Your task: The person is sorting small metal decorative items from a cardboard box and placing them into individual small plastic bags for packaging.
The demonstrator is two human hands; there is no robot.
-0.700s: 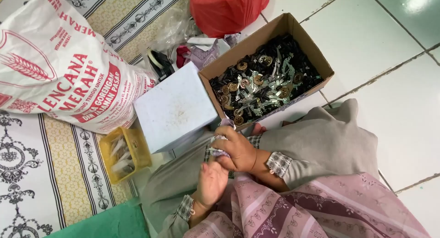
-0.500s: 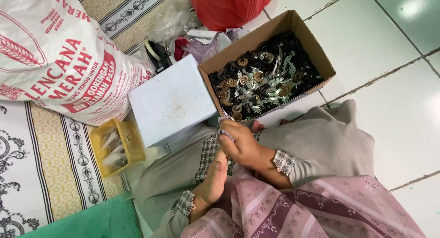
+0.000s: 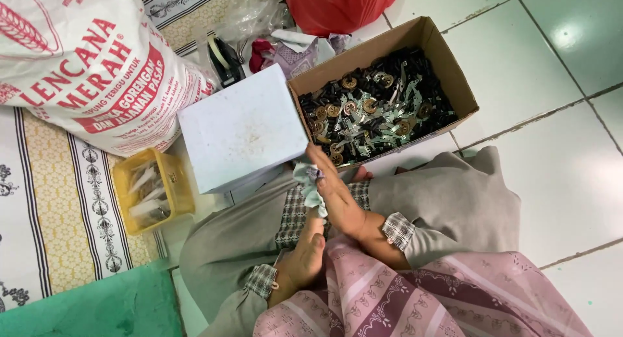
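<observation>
Hands, two, held together over the lap: the right hand [image 3: 337, 197] lies uppermost with fingers stretched toward the cardboard box [image 3: 448, 64], pinching a small pale, crumpled piece [image 3: 306, 180] at its fingertips; what that piece is cannot be told. The left hand [image 3: 305, 256] sits beneath and nearer the body, loosely curled, its grip hidden by the right wrist. Against the earlier views, the right hand has slid forward from mid-lap, so that its fingertips now sit just beside the box's near edge; the left has barely shifted. Judged from this, the work stands at the box's rim, at a pick or a drop among the small parts. Box contents: black pieces, brass-coloured discs and silvery metal strips [image 3: 373, 113], heaped loose. Edges: a white square box [image 3: 240, 129] lies just beside the fingers on the left, overlapping the cardboard box's corner; a yellow tray [image 3: 185, 184] of pale strips lies farther left on the patterned mat [image 3: 58, 207]; a printed white sack [image 3: 84, 71] stands behind. Open room: tiled floor [image 3: 551, 155] to the right, and the lap itself.
</observation>
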